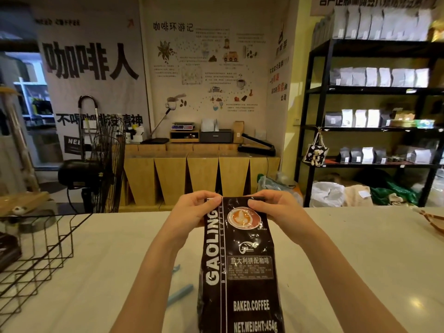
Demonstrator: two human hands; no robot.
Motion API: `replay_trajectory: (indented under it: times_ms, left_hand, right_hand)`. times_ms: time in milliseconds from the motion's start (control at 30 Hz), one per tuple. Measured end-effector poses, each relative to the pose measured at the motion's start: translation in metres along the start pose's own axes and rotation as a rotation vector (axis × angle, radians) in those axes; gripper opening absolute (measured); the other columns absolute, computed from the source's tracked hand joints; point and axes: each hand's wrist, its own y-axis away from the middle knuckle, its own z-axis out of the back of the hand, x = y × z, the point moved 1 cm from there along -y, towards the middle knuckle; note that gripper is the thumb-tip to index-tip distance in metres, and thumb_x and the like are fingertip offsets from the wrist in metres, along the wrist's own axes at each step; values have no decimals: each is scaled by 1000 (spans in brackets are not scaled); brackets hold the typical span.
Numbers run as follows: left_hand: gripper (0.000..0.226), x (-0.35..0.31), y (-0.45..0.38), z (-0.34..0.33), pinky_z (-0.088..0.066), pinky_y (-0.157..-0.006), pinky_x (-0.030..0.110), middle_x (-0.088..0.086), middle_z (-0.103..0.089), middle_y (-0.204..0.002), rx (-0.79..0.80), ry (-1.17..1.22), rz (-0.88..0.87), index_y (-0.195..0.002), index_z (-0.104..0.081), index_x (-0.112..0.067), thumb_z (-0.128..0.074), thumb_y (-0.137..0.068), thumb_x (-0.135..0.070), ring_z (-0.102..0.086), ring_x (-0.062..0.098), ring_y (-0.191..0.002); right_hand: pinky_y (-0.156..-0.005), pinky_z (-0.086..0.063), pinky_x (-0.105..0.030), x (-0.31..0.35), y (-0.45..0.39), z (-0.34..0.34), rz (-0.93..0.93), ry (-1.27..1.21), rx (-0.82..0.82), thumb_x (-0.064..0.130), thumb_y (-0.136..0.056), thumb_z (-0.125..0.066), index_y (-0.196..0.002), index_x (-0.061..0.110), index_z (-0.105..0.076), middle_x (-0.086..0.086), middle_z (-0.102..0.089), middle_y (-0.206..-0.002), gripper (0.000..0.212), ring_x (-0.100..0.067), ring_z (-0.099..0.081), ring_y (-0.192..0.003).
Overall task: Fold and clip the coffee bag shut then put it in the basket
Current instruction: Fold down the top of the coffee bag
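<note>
A dark brown coffee bag [240,265] with white lettering stands upright on the white counter in front of me. My left hand [192,212] pinches its top left corner. At the top right corner, my right hand [276,207] presses its thumb onto the folded-over top edge. A light blue clip [180,294] lies on the counter just left of the bag, below my left forearm. The black wire basket [43,251] stands at the left of the counter, an arm's length from the bag.
The white counter [360,260] stretches to both sides. Dark packets lie at the far left inside the basket area. A brown woven object [432,219] pokes in at the right edge. Beyond the counter are a fan, a wooden bench and black shelves with bags.
</note>
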Motion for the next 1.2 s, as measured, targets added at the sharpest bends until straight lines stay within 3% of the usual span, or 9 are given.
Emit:
replay_trajectory:
  times_ms: [67, 200, 433, 600, 933, 1200]
  left_hand:
    - [15, -2, 1, -3, -52, -59, 23, 2, -71, -68, -29, 66, 5, -89, -67, -8, -61, -83, -20, -66, 12, -61]
    - [11, -3, 0, -4, -53, -54, 22, 3, -71, -63, -58, 95, 13, -79, -68, -9, -63, -81, -18, -67, 13, -57]
    - [5, -5, -1, -5, -52, -52, 20, -2, -72, -57, -50, 76, 11, -78, -69, -10, -64, -80, -12, -68, 9, -55]
    - [2, -5, 0, -4, -51, -49, 19, -2, -70, -55, -70, 51, 15, -76, -68, -11, -67, -77, -12, -67, 9, -53]
    - [13, -7, 3, 2, -55, -63, 27, 1, -73, -65, -85, 39, 0, -84, -71, -9, -72, -71, -11, -69, 16, -66]
    - [24, -10, 6, 15, -55, -62, 23, 5, -75, -76, 86, 119, 89, -93, -69, -1, -58, -84, -20, -70, 14, -70]
  right_hand:
    - [-62, -55, -22, 1, 1, -2, -6, -57, -11, 13, -79, -65, -83, 13, -69, -5, -73, -74, 6, -19, -68, -70]
    - [-60, -56, -25, 4, 1, 0, -24, -130, 6, 13, -76, -66, -90, 14, -70, -7, -75, -79, 15, -20, -70, -73]
    - [-59, -55, -23, 4, 3, 3, -87, -122, 53, 31, -62, -70, -81, 11, -72, -10, -73, -77, 28, -20, -68, -71]
    - [-55, -55, -22, 2, 2, 3, -76, -75, 38, 16, -76, -67, -78, 12, -71, -7, -73, -71, 6, -18, -69, -66]
    - [-58, -54, -22, -5, -2, -5, -115, -172, 45, 14, -77, -65, -80, 12, -71, -5, -73, -73, 7, -17, -68, -67]
    - [-56, -53, -20, -5, -3, -9, -110, -198, 6, 14, -80, -63, -83, 12, -69, -2, -73, -71, 7, -14, -69, -65]
